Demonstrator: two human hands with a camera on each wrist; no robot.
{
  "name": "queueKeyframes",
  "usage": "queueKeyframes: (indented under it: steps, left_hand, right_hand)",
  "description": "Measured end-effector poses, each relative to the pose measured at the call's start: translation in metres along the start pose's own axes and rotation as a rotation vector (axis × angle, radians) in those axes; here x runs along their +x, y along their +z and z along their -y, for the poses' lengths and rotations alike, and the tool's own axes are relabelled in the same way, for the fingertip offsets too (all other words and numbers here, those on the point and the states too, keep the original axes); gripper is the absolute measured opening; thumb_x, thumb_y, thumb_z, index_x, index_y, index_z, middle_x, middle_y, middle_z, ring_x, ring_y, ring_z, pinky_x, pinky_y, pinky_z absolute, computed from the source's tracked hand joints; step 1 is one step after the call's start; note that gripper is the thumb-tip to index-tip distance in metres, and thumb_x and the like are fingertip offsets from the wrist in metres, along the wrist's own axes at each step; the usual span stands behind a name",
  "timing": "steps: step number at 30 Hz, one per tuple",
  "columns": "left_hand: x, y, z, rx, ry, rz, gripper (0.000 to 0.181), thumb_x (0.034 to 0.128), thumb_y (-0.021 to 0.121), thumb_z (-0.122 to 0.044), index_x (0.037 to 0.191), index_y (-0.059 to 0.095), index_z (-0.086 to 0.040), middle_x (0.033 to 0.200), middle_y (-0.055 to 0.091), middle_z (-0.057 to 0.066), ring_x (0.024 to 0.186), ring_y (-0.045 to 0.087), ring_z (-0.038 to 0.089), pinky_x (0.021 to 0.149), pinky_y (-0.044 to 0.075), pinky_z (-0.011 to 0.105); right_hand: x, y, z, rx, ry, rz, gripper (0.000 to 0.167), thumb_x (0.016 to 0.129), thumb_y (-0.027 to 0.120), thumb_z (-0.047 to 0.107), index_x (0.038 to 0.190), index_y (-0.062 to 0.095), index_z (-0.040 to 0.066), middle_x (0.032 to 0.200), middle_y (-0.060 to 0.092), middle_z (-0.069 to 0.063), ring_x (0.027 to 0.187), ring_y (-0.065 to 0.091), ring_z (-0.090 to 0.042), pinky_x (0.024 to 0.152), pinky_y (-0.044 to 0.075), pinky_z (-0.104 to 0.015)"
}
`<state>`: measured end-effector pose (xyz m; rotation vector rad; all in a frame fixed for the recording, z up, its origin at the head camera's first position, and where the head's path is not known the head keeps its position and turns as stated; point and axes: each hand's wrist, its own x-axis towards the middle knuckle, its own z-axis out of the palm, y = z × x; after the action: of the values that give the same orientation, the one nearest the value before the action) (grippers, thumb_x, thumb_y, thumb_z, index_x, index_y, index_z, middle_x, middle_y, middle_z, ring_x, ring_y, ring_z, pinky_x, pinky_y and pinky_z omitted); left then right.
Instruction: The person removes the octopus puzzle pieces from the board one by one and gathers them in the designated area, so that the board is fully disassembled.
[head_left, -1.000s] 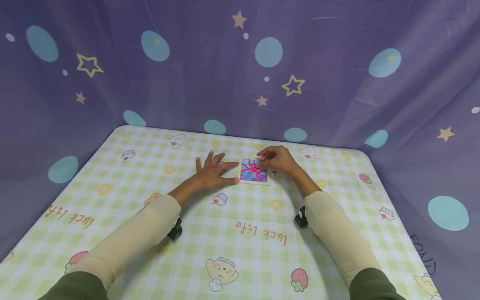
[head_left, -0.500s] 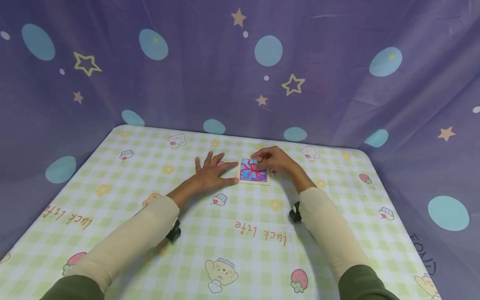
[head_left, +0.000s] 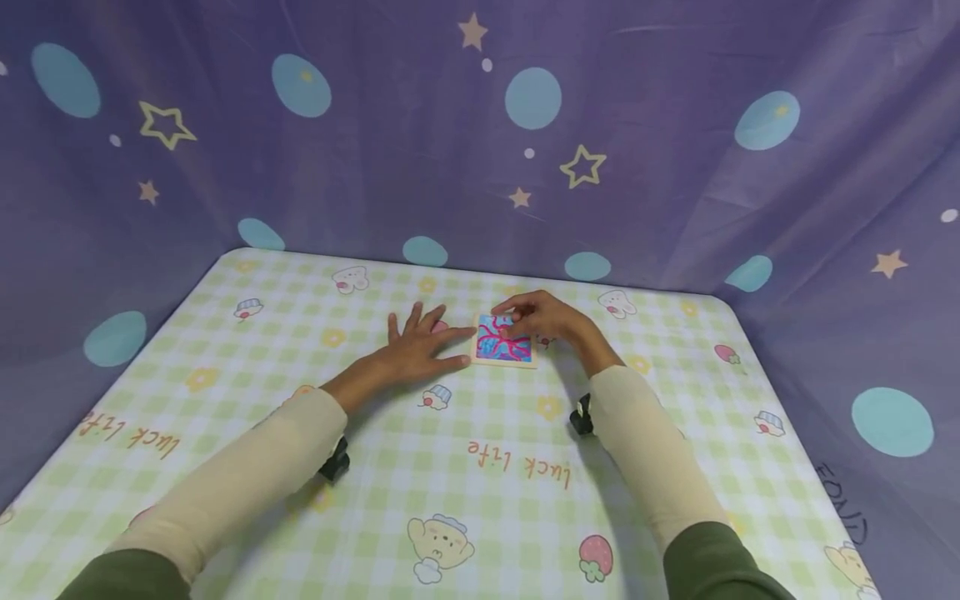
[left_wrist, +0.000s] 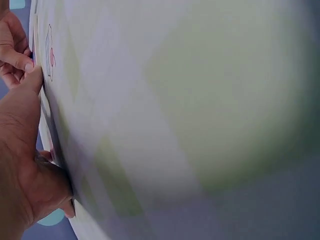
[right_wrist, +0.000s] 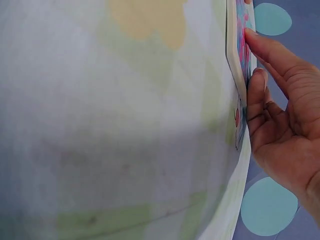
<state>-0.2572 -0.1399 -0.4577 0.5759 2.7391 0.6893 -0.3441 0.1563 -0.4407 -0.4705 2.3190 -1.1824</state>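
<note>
A small square picture board point(head_left: 503, 348) lies flat on the table, a pink octopus on blue inside a pale rim. My left hand point(head_left: 411, 354) rests to its left with fingers spread; thumb and index fingertip are at the board's left edge. From the right, my right hand point(head_left: 551, 318) reaches over the board's upper right part, hiding the octopus's head. In the right wrist view, one fingertip of the right hand point(right_wrist: 287, 107) touches the picture and other fingers are bent. No loose thing shows between them. The left wrist view shows the left hand point(left_wrist: 30, 160) low against the tabletop.
A green-and-white checked cloth point(head_left: 360, 517) with printed cartoons and lettering covers the table. Behind it and at the sides hangs a purple curtain point(head_left: 420, 150) with stars and blue dots. Dark wrist devices sit under the left sleeve point(head_left: 247, 467) and right sleeve point(head_left: 652, 450).
My right hand has slid a little to the left over the picture, so the octopus's head is now covered. The left hand and the board hold their places on the table.
</note>
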Motion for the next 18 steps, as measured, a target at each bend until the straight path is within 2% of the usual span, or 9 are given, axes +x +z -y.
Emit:
queueKeyframes:
  steps: [9,13,18]
  left_hand:
    - [-0.006,-0.015,0.004,0.147,0.054,0.128,0.060,0.1166,0.048,-0.063,0.174,0.040,-0.048,0.191,-0.001,0.019,0.173,-0.015,0.057,0.131,-0.011,0.086]
    - [-0.007,-0.015,0.010,0.152,0.095,0.165,0.059,0.1178,0.047,-0.061,0.175,0.037,-0.049,0.191,-0.006,0.020,0.172,-0.020,0.057,0.130,-0.015,0.086]
    - [-0.007,-0.013,0.016,0.145,0.118,0.174,0.058,0.1187,0.043,-0.061,0.175,0.034,-0.051,0.191,-0.011,0.018,0.172,-0.024,0.055,0.130,-0.017,0.085]
  right_hand:
    - [0.002,-0.002,0.004,-0.003,-0.004,0.043,0.049,0.102,0.085,0.013,0.150,0.075,0.016,0.093,0.057,0.004,0.064,0.034,-0.011,0.059,0.036,-0.028]
    - [0.004,-0.002,0.005,-0.024,0.013,0.046,0.048,0.102,0.085,0.013,0.148,0.076,0.019,0.090,0.057,0.003,0.063,0.035,-0.012,0.060,0.037,-0.030]
    - [0.003,-0.003,0.009,-0.040,0.022,0.065,0.048,0.101,0.085,0.012,0.148,0.076,0.018,0.091,0.056,0.003,0.076,0.044,-0.014,0.070,0.043,-0.031]
